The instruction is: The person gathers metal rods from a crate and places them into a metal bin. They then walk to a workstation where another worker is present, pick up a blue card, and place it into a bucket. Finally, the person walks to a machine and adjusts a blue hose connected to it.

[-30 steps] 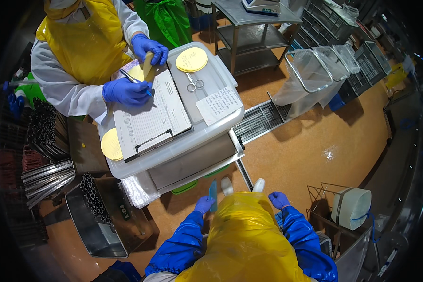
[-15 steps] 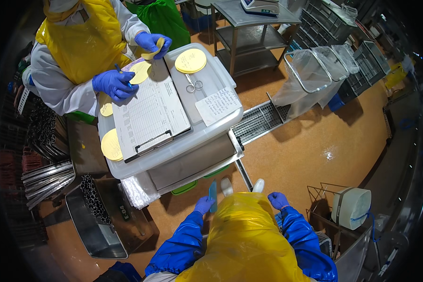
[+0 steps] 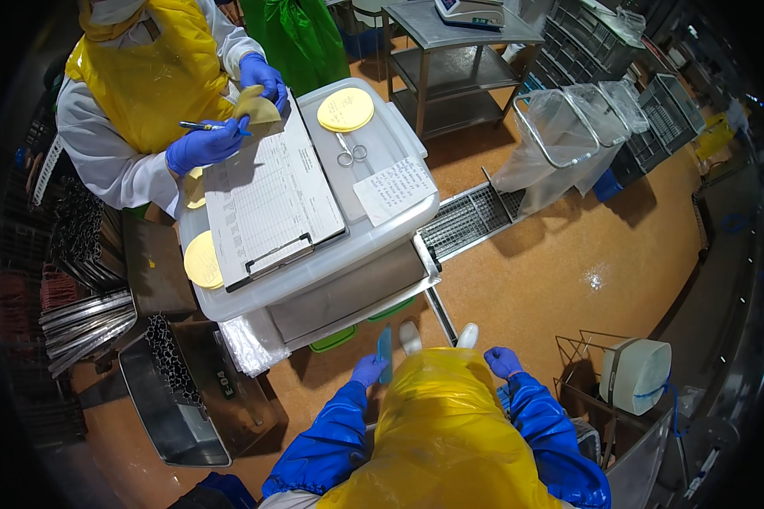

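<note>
My left hand (image 3: 367, 370), in a blue glove, is closed on a flat light-blue plastic piece (image 3: 385, 354), held upright beside my yellow apron (image 3: 433, 416). My right hand (image 3: 502, 361), also gloved, hangs closed at the apron's other side with nothing visible in it. In front of me a translucent lidded tub (image 3: 404, 129) bears a clipboard with a printed form (image 3: 267, 195), yellow round discs (image 3: 345, 108), scissors (image 3: 350, 153) and a handwritten sheet (image 3: 392, 191). Across it a co-worker (image 3: 148, 76) in a yellow apron holds a pen (image 3: 196, 125) and a yellow disc (image 3: 256, 105).
A steel cart with a scale (image 3: 470, 12), bag holders (image 3: 552, 144) and crates (image 3: 594, 34) stand behind at right. Metal rods (image 3: 85, 322) and a steel bin (image 3: 170, 433) lie left. A floor drain (image 3: 467, 219) crosses ahead. A wire rack (image 3: 573, 337) is right of me.
The co-worker's hands have shifted over the clipboard, the upper one lowering the yellow disc and the pen hand tilting the pen flatter. My own hands stay where they were.
</note>
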Available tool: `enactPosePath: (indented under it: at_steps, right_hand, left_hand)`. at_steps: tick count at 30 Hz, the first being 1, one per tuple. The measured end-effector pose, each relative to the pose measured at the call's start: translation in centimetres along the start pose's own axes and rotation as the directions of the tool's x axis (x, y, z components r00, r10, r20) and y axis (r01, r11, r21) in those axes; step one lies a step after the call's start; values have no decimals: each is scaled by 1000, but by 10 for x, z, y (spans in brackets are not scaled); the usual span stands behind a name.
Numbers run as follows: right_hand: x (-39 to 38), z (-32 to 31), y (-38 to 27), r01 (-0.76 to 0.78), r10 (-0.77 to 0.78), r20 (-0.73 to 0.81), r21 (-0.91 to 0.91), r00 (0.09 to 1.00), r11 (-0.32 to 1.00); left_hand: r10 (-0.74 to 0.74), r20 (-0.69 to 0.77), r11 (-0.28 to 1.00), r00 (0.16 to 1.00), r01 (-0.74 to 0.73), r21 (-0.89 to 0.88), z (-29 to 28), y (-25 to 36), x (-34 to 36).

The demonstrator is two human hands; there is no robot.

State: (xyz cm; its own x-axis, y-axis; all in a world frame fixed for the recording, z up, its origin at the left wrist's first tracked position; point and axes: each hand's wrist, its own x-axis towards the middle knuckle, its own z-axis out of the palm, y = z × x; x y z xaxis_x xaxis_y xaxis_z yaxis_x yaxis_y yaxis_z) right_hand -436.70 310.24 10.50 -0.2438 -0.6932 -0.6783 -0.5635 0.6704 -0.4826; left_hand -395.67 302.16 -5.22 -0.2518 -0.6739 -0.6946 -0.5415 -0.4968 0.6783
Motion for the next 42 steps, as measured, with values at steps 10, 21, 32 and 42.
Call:
enactPosePath:
  at_steps: [10,21,32,42]
  right_hand:
    - [3,-1,2,1,-2,-13,-23,1000,1000]
    - [2,3,3,6,-6,-21,4,1000,1000]
    - [3,5,5,20,-19,-54,7,998,1000]
    - [-2,2,-4,-31,30,58,14,998,999]
  left_hand:
    - [7,0,1000,1000,-7,22,-6,17,-10]
    - [15,14,1000,1000,-15,1,-6,15,-10]
    - [-35,38,999,999,35,8,-12,45,-23]
    - [-3,34,999,999,4,-41,-7,21,-13]
